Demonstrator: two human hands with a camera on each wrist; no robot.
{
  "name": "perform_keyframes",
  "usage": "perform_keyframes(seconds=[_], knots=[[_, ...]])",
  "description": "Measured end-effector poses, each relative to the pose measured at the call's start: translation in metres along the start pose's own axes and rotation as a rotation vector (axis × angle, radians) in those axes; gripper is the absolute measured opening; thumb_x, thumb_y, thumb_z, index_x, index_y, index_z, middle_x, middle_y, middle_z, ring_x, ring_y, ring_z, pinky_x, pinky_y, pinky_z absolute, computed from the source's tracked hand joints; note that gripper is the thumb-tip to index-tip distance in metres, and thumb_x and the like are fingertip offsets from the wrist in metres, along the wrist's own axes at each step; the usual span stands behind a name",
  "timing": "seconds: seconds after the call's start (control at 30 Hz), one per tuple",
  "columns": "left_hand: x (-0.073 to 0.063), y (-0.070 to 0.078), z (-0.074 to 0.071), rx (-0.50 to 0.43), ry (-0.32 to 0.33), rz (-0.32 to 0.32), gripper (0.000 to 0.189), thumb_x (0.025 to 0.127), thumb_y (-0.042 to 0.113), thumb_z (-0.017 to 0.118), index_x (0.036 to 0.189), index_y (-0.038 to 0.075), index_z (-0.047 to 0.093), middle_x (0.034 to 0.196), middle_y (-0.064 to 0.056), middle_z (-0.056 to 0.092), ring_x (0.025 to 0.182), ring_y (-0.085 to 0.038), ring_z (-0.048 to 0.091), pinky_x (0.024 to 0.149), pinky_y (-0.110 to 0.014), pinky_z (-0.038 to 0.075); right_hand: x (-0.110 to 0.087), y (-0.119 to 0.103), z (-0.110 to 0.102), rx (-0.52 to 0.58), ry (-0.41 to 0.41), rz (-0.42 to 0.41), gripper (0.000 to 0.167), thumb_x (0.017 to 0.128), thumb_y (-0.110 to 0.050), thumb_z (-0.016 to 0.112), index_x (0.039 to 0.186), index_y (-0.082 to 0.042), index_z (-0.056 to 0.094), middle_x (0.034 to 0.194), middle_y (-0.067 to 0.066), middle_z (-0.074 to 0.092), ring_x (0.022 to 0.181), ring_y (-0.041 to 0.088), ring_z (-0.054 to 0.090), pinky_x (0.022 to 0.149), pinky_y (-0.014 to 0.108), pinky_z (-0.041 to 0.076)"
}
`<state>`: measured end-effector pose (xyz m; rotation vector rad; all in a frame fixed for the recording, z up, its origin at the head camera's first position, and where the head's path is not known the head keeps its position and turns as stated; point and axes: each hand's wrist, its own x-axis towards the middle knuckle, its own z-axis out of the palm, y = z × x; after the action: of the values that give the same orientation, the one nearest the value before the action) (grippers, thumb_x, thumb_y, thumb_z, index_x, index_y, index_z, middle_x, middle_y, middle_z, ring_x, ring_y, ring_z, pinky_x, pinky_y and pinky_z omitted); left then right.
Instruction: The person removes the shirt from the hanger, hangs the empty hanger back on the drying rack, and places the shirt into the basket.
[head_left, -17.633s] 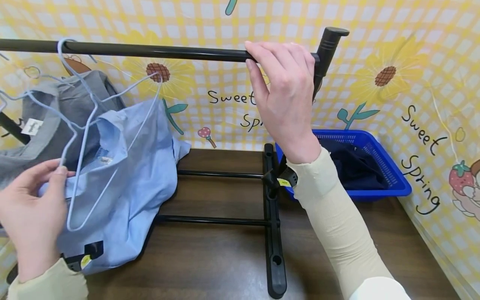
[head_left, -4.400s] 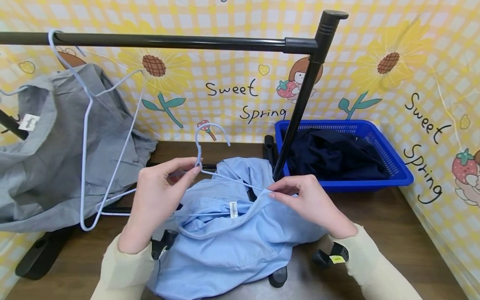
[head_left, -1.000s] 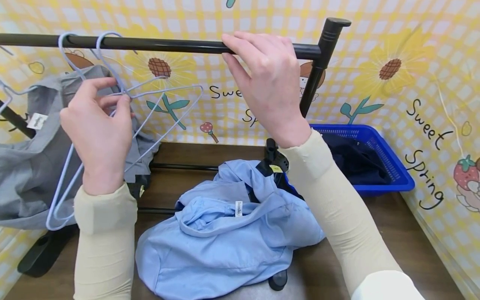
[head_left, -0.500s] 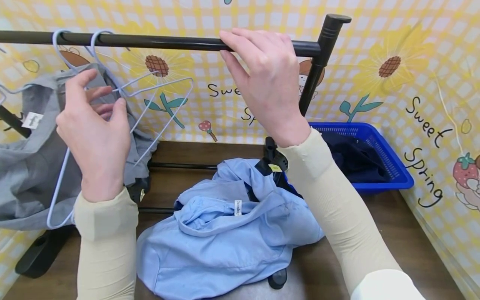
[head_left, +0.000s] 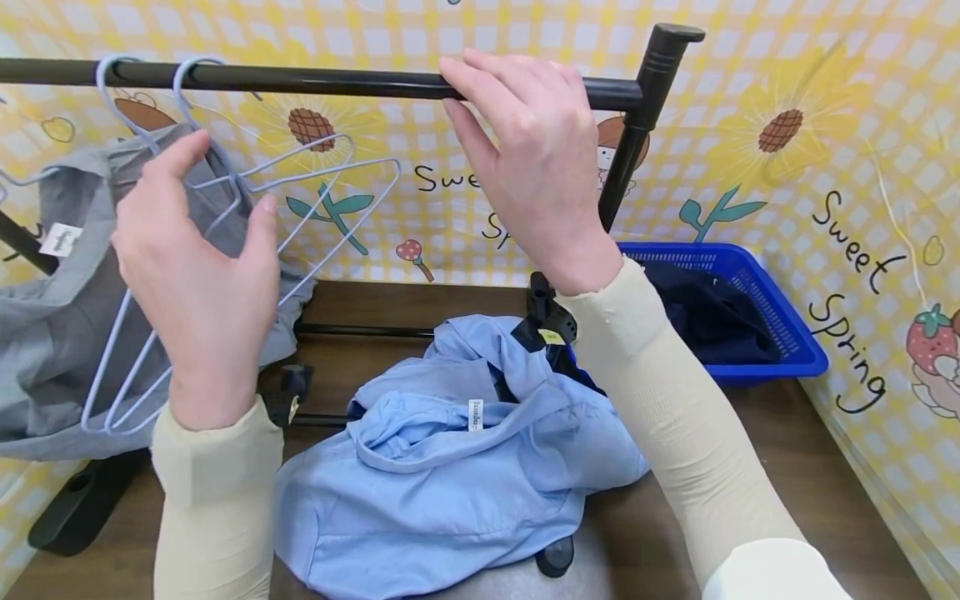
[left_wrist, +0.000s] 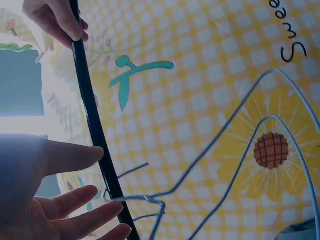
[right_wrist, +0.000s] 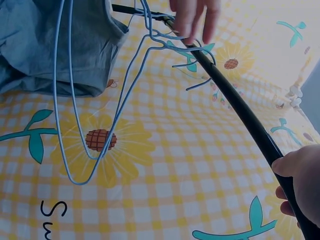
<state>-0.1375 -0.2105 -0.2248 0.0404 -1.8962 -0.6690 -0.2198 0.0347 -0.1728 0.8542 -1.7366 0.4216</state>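
Observation:
My left hand [head_left: 198, 275] is spread beside two bare light-blue wire hangers, thumb and fingers apart with nothing between them. Both hang by their hooks from the black rail [head_left: 337, 82]; the nearer hanger [head_left: 395, 164] is just right of the farther hanger [head_left: 100, 83]. In the left wrist view the left fingers [left_wrist: 82, 217] overlap the rail close to the hooks. My right hand [head_left: 532, 158] grips the rail near its right end, thumb below and fingers over the top. A light-blue shirt [head_left: 450, 508] lies crumpled beneath, its collar and white label facing up.
A grey shirt [head_left: 45, 350] hangs at the left, behind the hangers. At the right, a blue plastic basket [head_left: 806, 362] holds dark navy cloth [head_left: 720, 325]. The stand's black crossbars [head_left: 367, 332] and left foot [head_left: 82, 508] rest on the brown tabletop [head_left: 750, 500].
The light-blue shirt came off its hanger and now lies on the table. That hanger was hung on the rail, and my left hand let go of it. My right hand stays gripping the rail.

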Motion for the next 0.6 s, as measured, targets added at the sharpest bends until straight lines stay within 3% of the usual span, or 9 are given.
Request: perform_keyframes(seconds=[0.13, 0.27, 0.43, 0.5, 0.6], knots=[[-0.007, 0.010, -0.002, -0.079, -0.033, 0.112, 0.049, 0.095, 0.028, 0.072, 0.140, 0.011, 0.062, 0.138, 0.003, 0.061, 0.130, -0.022, 0.050, 0.107, -0.038, 0.029, -0.003, 0.003, -0.006, 0.031, -0.044, -0.043, 0.041, 0.110, -0.031, 0.047, 0.132, -0.004, 0.068, 0.132, 0.011, 0.066, 0.128, 0.026, 0.056, 0.111, 0.034, 0.033], [-0.017, 0.022, -0.003, -0.144, -0.096, 0.179, 0.051, 0.094, 0.025, 0.073, 0.139, 0.006, 0.061, 0.141, -0.004, 0.060, 0.133, -0.022, 0.049, 0.110, -0.041, 0.028, -0.013, 0.005, -0.017, 0.136, -0.032, -0.099, 0.037, 0.106, -0.025, 0.057, 0.131, 0.002, 0.067, 0.135, 0.017, 0.063, 0.134, 0.030, 0.052, 0.117, 0.035, 0.025], [-0.034, 0.028, -0.002, -0.200, -0.194, 0.248, 0.051, 0.091, 0.020, 0.074, 0.137, 0.001, 0.061, 0.141, -0.012, 0.060, 0.132, -0.030, 0.051, 0.111, -0.051, 0.031, -0.038, -0.003, -0.030, 0.301, 0.015, -0.128, 0.033, 0.096, -0.012, 0.072, 0.123, 0.007, 0.069, 0.129, 0.021, 0.065, 0.130, 0.034, 0.055, 0.114, 0.041, 0.034], [-0.042, 0.025, 0.001, -0.200, -0.245, 0.287, 0.052, 0.089, 0.018, 0.076, 0.136, 0.001, 0.062, 0.140, -0.013, 0.060, 0.131, -0.034, 0.053, 0.109, -0.055, 0.033, -0.051, -0.005, -0.035, 0.348, -0.026, -0.126, 0.033, 0.093, -0.010, 0.075, 0.122, 0.006, 0.070, 0.127, 0.021, 0.066, 0.128, 0.033, 0.056, 0.112, 0.043, 0.037], [-0.056, 0.016, 0.007, -0.188, -0.348, 0.337, 0.056, 0.089, 0.021, 0.079, 0.138, 0.002, 0.061, 0.141, -0.014, 0.059, 0.129, -0.037, 0.053, 0.106, -0.059, 0.035, -0.076, -0.006, -0.040, 0.395, -0.168, -0.090, 0.038, 0.091, -0.015, 0.078, 0.124, 0.004, 0.070, 0.130, 0.019, 0.065, 0.130, 0.032, 0.055, 0.111, 0.044, 0.037]])
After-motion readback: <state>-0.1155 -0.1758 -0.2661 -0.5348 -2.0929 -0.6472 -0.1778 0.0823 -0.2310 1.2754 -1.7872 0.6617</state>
